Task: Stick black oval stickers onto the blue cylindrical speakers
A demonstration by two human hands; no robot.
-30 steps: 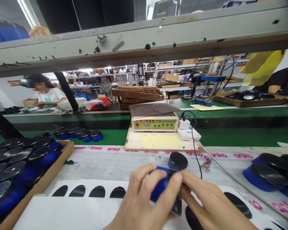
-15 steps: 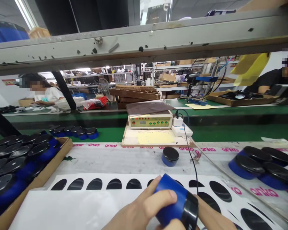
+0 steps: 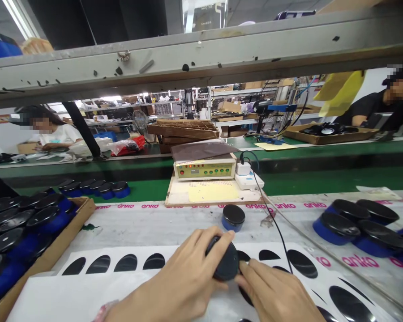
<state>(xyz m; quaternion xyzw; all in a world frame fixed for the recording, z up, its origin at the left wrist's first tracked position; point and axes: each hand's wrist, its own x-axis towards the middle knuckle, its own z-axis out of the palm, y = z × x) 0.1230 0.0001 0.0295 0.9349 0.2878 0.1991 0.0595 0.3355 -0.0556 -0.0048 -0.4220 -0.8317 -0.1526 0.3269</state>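
Note:
My left hand (image 3: 191, 264) grips a short blue and black cylinder (image 3: 227, 264), its dark round face tilted toward me. The fingers wrap over its top and left side. At the cylinder's right edge are the pinched fingers of my right hand (image 3: 272, 286); whatever is between them is hidden. A black cable (image 3: 278, 228) runs down from a white plug and disappears behind my right hand. Beneath both hands lies a white sheet with black round stickers (image 3: 302, 263). Just beyond the hands, a similar cylinder (image 3: 233, 218) stands on the table.
A cardboard box (image 3: 74, 230) full of similar cylinders stands at left. More cylinders (image 3: 337, 228) sit at right, several on the green belt (image 3: 147, 190). A control box (image 3: 204, 167) with buttons stands ahead, beneath a shelf beam (image 3: 174, 56). Two people sit across.
The cylinder has been turned so its dark round face shows instead of its blue side. My right hand has come into fuller view at its right edge. The view has shifted slightly.

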